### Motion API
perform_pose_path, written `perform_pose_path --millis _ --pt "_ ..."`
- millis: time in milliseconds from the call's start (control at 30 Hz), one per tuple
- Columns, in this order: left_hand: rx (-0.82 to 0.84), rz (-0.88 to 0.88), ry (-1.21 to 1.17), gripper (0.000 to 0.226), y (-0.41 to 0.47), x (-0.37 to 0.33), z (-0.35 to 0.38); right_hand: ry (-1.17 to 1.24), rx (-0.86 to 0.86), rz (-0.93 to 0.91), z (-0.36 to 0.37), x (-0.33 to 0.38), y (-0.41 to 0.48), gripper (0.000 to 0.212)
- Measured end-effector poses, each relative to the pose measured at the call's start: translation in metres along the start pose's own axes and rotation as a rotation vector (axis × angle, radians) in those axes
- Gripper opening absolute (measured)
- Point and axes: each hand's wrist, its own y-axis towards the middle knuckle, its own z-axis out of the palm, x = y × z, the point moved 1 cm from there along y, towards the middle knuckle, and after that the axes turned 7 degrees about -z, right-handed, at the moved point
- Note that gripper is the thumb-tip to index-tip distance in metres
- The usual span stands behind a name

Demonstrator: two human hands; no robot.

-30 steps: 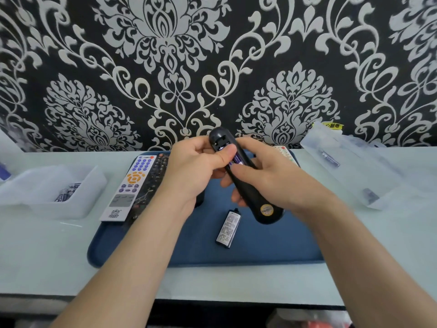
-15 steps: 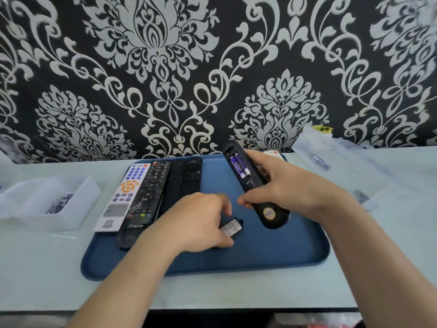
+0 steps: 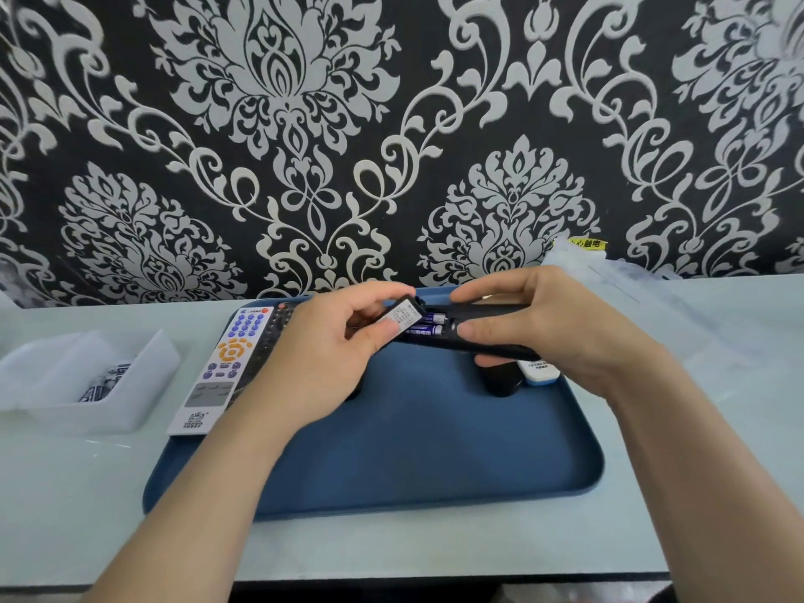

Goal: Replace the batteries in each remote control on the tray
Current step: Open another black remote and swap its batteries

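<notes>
Now: left hand [image 3: 330,354] pinches the cover [image 3: 404,319] between thumb and fingertips, label side up, at the left end of the open bay; contact not clear. Right hand [image 3: 544,324] is curled round the remote [image 3: 500,348], holding it about level above the tray [image 3: 435,450]. Two batteries [image 3: 428,325] lie side by side in the bay. Judgement: the step is refitting the cover. Seat its tabs first, keep it flat, slide until it latches, and keep the right thumb clear of the bay.
</notes>
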Motion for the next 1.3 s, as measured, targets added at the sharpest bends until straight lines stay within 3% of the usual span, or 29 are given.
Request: perform_pose_path --millis 167,300,500,733,933,1100,1300 --pt "0.013 0.062 0.185 0.049 -0.001 -0.002 0.004 0.011 0.01 -0.032 0.0 0.001 0.001 0.022" --pt "-0.006 0.088 0.204 0.044 -0.002 -0.005 0.005 0.0 0.037 -0.059 -0.002 0.002 0.0 0.027" --pt "-0.035 0.04 -0.006 0.042 0.001 -0.007 0.006 -0.049 0.046 -0.09 -0.006 0.004 0.0 0.028" --pt "-0.027 -0.069 -0.566 0.036 0.004 -0.01 -0.003 0.011 0.081 -0.086 -0.008 0.005 0.001 0.03" --pt "0.039 -0.06 -0.476 0.038 0.004 -0.008 -0.001 0.042 0.094 -0.073 -0.011 0.004 0.001 0.031" --pt "-0.206 -0.101 -0.538 0.034 0.006 -0.005 -0.003 0.175 -0.005 -0.077 -0.008 0.0 0.004 0.021" --pt "-0.216 -0.034 -0.666 0.034 0.006 -0.013 -0.006 0.221 -0.01 -0.087 -0.003 -0.002 0.006 0.02"
